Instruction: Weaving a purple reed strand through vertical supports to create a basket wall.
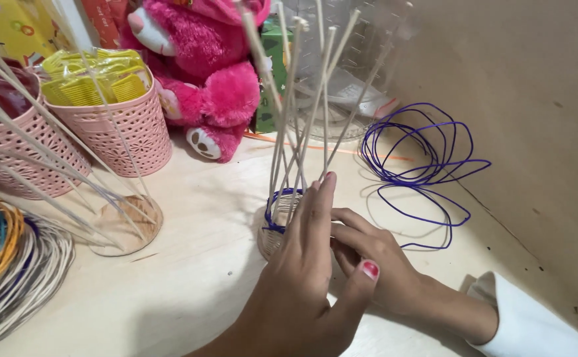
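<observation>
A small round basket base stands on the pale tabletop, with several thin upright sticks rising from it. A few rows of purple cord are woven around its foot. My left hand reaches in from the bottom edge, fingers together and pressed against the sticks on the base's right side, thumb with a red nail held out. My right hand, in a white sleeve, comes in from the right. Its fingertips are hidden behind my left hand, close to the base.
Loose loops of purple cord lie at the back right beside a brown wall. A second base with long sticks stands on the left. Two pink perforated baskets, a pink plush toy and coils of coloured cane sit around it.
</observation>
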